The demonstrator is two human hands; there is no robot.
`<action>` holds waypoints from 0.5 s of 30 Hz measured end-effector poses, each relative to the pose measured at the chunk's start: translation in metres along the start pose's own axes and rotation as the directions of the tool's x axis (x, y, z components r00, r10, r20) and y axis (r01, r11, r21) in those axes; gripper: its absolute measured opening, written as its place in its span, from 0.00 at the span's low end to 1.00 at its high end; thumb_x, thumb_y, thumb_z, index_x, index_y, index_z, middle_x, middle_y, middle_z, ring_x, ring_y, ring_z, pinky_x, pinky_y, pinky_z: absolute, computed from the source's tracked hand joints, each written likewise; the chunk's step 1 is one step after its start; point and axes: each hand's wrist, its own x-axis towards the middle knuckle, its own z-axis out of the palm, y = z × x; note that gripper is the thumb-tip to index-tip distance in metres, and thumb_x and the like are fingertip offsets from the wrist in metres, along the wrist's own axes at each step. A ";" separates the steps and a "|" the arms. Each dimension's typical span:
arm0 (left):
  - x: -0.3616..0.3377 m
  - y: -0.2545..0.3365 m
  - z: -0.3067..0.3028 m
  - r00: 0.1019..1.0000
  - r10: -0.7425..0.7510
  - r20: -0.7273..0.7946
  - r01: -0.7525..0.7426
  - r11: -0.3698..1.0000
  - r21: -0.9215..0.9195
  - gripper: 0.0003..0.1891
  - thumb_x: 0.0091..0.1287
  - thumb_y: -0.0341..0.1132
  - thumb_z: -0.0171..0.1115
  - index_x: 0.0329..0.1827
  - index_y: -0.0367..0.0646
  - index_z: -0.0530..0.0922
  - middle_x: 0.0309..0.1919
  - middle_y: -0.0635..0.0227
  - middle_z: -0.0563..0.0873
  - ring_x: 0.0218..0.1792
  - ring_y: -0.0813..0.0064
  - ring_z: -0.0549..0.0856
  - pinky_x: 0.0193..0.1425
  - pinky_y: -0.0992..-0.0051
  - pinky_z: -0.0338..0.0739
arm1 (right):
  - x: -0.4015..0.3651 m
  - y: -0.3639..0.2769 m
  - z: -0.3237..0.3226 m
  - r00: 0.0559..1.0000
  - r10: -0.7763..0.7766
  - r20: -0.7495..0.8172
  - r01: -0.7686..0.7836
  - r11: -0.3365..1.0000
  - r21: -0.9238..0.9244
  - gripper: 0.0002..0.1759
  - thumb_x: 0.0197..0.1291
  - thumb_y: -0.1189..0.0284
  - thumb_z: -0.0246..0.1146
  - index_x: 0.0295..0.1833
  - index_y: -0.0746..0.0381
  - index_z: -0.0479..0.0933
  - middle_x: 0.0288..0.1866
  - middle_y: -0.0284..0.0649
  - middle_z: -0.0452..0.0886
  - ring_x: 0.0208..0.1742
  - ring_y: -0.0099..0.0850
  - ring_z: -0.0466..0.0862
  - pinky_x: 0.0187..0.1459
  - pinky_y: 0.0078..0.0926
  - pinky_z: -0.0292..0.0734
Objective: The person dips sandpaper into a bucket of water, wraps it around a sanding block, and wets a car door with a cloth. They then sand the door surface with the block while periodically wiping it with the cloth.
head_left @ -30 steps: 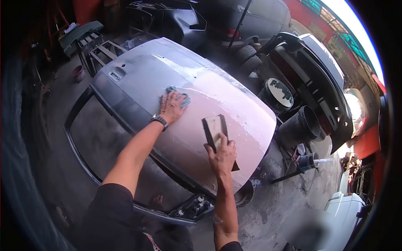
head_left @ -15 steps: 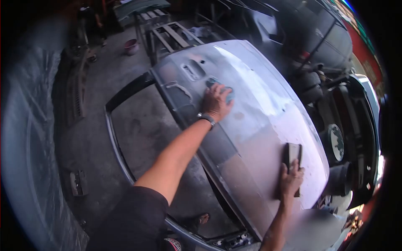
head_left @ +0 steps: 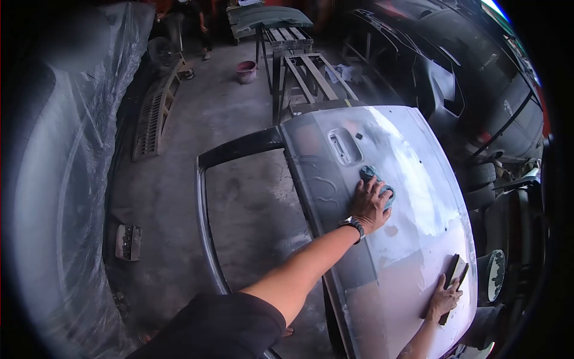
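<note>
A car door (head_left: 412,287) lies flat in front of me, its skin patchy with grey, white and pinkish areas. On its upper part, below the door handle recess (head_left: 345,147), my left hand (head_left: 371,206) presses down on a crumpled teal cloth (head_left: 387,195). Closer to me, at the door's right side, my right hand (head_left: 443,299) grips a long dark sanding block (head_left: 457,270) with a pale top. The block rests on the panel; its underside is hidden. Through the open window frame (head_left: 207,239) the floor shows.
Slatted metal stands (head_left: 311,78) stand beyond the door. A pinkish bucket (head_left: 246,72) sits on the floor near another person (head_left: 194,24). Plastic sheeting (head_left: 78,149) hangs along the left. At right are tyres (head_left: 480,175), a bucket (head_left: 495,275) and a dark vehicle (head_left: 496,90).
My view has tilted up, so the door appears lower and farther right. My right hand has slid the sanding block toward the door's right edge. My left hand stays on the cloth.
</note>
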 end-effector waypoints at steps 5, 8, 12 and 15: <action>-0.002 0.003 0.005 1.000 0.014 -0.003 -0.014 0.999 0.029 0.25 0.67 0.48 0.73 0.65 0.51 0.83 0.73 0.58 0.77 0.81 0.48 0.67 0.84 0.35 0.57 | 0.001 0.004 0.004 0.999 -0.022 0.033 0.024 0.999 -0.046 0.41 0.75 0.39 0.61 0.80 0.56 0.75 0.61 0.68 0.82 0.58 0.62 0.87 0.66 0.63 0.77; 0.000 -0.004 -0.005 0.998 0.052 -0.027 -0.049 0.996 0.079 0.25 0.64 0.47 0.74 0.63 0.50 0.83 0.71 0.57 0.79 0.79 0.48 0.70 0.82 0.38 0.61 | 0.019 -0.026 -0.024 0.949 0.041 0.312 -0.046 0.999 0.009 0.39 0.73 0.43 0.65 0.76 0.61 0.75 0.64 0.66 0.83 0.62 0.62 0.86 0.70 0.67 0.73; 0.004 -0.004 0.002 0.980 0.194 -0.049 -0.189 0.978 0.086 0.22 0.61 0.41 0.74 0.59 0.47 0.85 0.66 0.56 0.82 0.73 0.48 0.75 0.80 0.47 0.67 | 0.025 -0.032 -0.015 0.906 0.211 0.367 -0.216 0.976 -0.027 0.36 0.69 0.49 0.68 0.73 0.61 0.76 0.60 0.57 0.86 0.61 0.55 0.88 0.63 0.67 0.77; 0.004 -0.004 0.005 0.988 0.152 0.018 -0.153 0.974 0.165 0.23 0.68 0.39 0.72 0.65 0.44 0.83 0.71 0.54 0.80 0.75 0.47 0.74 0.82 0.47 0.68 | -0.006 -0.040 0.011 0.962 0.237 0.133 -0.247 0.967 0.066 0.48 0.69 0.48 0.66 0.83 0.68 0.66 0.74 0.73 0.72 0.77 0.67 0.72 0.82 0.67 0.54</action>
